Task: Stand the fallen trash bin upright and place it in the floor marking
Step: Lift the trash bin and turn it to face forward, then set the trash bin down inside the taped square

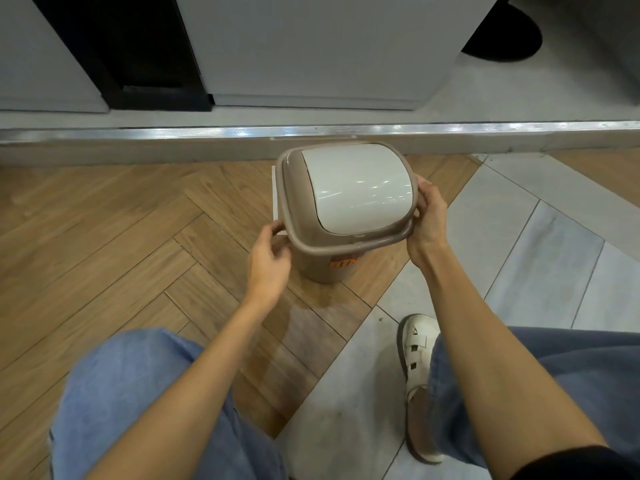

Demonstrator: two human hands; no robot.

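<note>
A small beige trash bin (pixel 325 261) with a white swing lid (pixel 356 188) stands upright on the wooden floor, an orange label on its front. White floor marking tape (pixel 274 192) shows along the bin's left side; the rest of the marking is hidden under the bin. My right hand (pixel 429 216) grips the bin's rim on the right. My left hand (pixel 268 261) is at the lower left corner of the rim with its fingers curled and apart; whether it touches the bin I cannot tell.
A metal floor strip (pixel 138 133) runs across just behind the bin, with white cabinets (pixel 311 57) beyond it. Grey tiles (pixel 519 254) lie to the right. My knees in blue jeans (pixel 131 393) and a white shoe (pixel 419 375) fill the near floor.
</note>
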